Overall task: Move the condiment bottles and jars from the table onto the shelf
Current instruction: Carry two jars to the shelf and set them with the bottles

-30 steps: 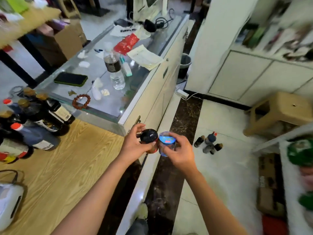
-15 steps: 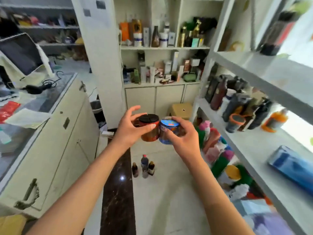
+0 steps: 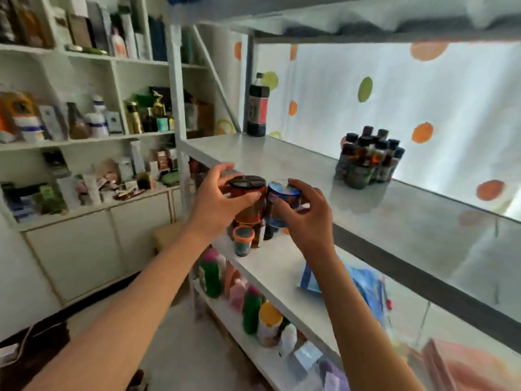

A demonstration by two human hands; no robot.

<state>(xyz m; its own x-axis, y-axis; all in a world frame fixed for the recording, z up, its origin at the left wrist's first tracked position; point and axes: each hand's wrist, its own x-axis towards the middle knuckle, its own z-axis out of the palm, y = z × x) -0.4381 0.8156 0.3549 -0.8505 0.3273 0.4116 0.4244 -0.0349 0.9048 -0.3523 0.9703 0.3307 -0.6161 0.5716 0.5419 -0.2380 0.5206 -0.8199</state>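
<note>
**Colours on the shelf**

You held a red jar [image 3: 249, 200] with a black lid and a blue-lidded jar [image 3: 283, 203]. The shelf [image 3: 394, 210] was pale grey; the curtain [image 3: 423, 108] was white with orange and green dots.

Light: I see daylight glowing through the dotted curtain [image 3: 423, 94] at right, strongest source | Glare: soft sheen on the grey shelf [image 3: 380, 210] | Shadow: floor and lower left corner dim | Quality: whole frame smeared, soft, painterly | Edges: wide-angle bending, shelf lines splay outward, top edge blurred most
</note>
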